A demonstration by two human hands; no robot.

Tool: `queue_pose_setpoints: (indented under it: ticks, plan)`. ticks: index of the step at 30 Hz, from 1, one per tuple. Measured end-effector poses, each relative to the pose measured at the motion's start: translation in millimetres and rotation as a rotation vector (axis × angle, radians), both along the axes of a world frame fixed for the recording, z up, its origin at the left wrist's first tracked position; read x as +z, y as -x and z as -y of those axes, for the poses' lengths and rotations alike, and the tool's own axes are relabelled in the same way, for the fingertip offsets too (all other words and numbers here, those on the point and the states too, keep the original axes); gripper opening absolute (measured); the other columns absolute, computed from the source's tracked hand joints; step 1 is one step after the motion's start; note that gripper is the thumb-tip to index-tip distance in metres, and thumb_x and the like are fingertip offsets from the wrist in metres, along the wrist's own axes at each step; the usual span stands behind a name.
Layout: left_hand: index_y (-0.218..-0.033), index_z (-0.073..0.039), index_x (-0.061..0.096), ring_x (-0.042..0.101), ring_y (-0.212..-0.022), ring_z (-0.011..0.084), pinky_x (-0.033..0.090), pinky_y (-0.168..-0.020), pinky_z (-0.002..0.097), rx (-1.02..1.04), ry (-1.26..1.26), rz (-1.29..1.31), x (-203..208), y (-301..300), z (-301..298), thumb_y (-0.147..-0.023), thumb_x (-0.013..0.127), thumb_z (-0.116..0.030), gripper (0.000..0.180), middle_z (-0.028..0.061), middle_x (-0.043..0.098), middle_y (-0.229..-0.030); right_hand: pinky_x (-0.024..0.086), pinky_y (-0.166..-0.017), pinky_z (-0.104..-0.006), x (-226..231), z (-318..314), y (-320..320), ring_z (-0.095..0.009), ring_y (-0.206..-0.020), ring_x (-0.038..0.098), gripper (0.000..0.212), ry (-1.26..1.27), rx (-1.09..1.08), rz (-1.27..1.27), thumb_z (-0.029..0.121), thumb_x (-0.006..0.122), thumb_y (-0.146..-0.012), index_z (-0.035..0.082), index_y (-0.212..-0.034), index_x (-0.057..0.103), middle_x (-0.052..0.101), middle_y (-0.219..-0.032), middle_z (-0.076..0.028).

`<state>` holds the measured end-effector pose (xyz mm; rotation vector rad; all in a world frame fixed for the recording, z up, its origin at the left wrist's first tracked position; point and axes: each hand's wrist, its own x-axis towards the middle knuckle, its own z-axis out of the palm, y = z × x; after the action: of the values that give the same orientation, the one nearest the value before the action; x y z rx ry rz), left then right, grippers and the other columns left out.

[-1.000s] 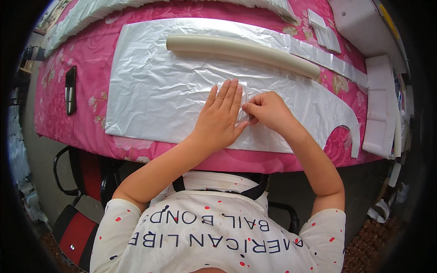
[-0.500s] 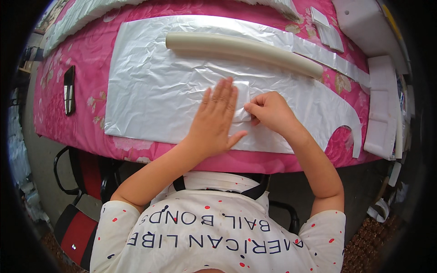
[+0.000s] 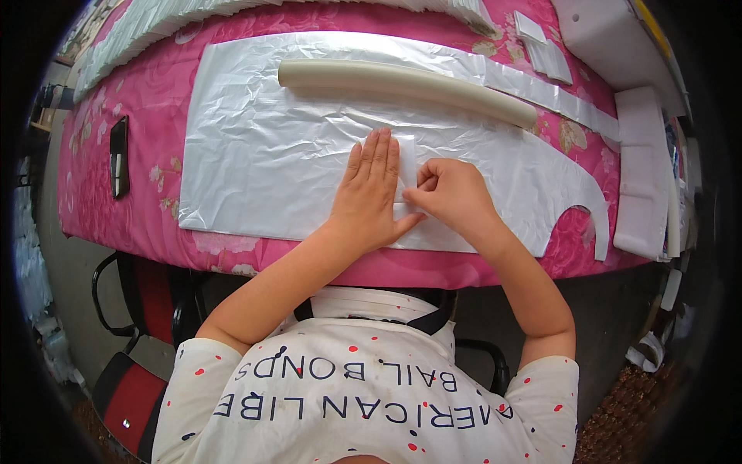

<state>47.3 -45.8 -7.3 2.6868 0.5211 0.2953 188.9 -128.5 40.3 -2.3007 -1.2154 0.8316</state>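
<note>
Right hand (image 3: pixel 456 193) shifted nearer left hand (image 3: pixel 369 189) | right curled at folded film (image 3: pixel 408 158), hold unclear | left flat, open

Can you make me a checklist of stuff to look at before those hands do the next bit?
1. Left hand flat on the small folded white piece: ok.
2. Right hand at the piece's right side: ok.
3. Right hand's fingers pinching the piece firmly: cannot tell, the grip is partly hidden.
4. Big white sheet smooth: not ok, it has wrinkles.
5. Beige tube away from both hands: ok, it lies on the sheet beyond them.
6. Black phone-like thing off the sheet: ok, it's on the pink cloth at the left.
</note>
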Motion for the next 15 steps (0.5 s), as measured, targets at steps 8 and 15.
queue_pose_setpoints:
  ticks: [8, 15]
  plan:
    - [-0.139, 0.006, 0.005, -0.002, -0.137, 0.0373, 0.002, -0.109, 0.0482, -0.003, 0.026, 0.220, 3.3, 18.3, -3.6, -0.076, 0.058, -0.052, 0.101, 0.0256, -0.002, -0.146, 0.046, -0.079, -0.0384, 14.5, 3.4, 5.0, -0.028, -0.092, 0.059, 0.032, -0.213, 0.216, 0.505, 0.018, 0.067, -0.072, 0.004, -0.100, 0.060, 0.062, -0.097, -0.013]
    - [-0.115, 0.004, 0.052, 0.055, -0.106, 0.0228, 0.042, -0.090, 0.0332, 0.314, 1.231, 0.128, 33.1, 140.5, -0.6, -0.090, 0.048, -0.012, 0.030, 0.0164, 0.058, -0.112, 0.018, -0.108, -0.0452, -47.2, -44.8, 38.3, -0.034, -0.132, 0.025, 0.062, -0.428, 0.411, 0.452, 0.037, 0.054, -0.085, 0.002, -0.132, 0.036, 0.029, -0.140, -0.021]
